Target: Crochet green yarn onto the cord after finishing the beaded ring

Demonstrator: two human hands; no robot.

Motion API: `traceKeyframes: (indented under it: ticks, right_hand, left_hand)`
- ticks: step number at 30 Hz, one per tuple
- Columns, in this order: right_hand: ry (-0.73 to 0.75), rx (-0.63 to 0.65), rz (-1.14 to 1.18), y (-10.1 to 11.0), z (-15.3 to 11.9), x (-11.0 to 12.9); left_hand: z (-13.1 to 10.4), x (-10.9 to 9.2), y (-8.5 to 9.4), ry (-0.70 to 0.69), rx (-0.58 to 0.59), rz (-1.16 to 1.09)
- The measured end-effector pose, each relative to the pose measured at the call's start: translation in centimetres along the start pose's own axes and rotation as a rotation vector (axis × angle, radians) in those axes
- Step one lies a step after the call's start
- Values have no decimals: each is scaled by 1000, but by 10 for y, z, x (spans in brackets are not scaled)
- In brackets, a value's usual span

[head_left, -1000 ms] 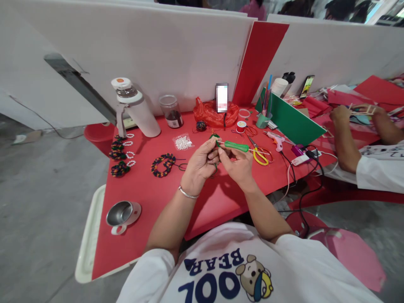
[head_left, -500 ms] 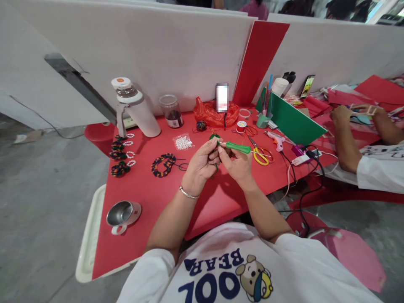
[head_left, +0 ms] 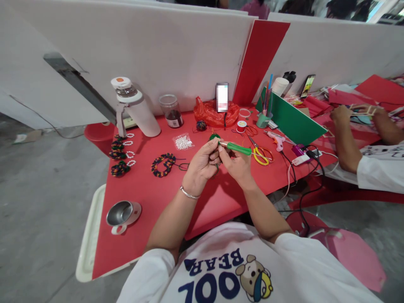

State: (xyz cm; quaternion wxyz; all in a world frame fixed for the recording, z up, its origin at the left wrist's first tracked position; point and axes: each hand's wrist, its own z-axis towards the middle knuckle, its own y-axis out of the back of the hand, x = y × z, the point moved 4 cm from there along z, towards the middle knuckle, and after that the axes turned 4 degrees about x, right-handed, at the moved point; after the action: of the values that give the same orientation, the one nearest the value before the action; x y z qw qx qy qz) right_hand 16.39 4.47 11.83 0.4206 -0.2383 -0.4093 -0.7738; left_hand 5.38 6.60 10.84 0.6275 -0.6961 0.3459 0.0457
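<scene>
Green-handled hook in right hand, tip at yarn in left

Green-handled hook: lies in the right hand, fingers closed around it; handle slants across above the thumb, bare shaft sticks out past the hand on the right, over the yellow-handled scissors in view. Other metal end points to the left hand's fingertips. Left hand, bangle at wrist, pinches green yarn; bunch pokes out just beyond the fingertips. Hands close together; exact stitch at hook tip too small to tell.

Around, on red table: multicolour crocheted piece left of left hand, bag of white beads behind it. Red spool beyond right hand, glue gun right of scissors. Phone upright at red plastic bag. Mug near left edge. Far right: co-worker's hand.
</scene>
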Motion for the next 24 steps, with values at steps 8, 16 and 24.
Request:
traceKeyframes:
  ticks: [8,16,24]
  right_hand:
    - [-39,1,102,-2,-1,-4]
    - [-6,6,111,1,1,-2]
    - [166,-87,146,37,5,11]
  left_hand:
    - [1,2,2,-9,6,16]
    - [0,2,1,-22,0,33]
    - [-8,-6,-4,-210,6,253]
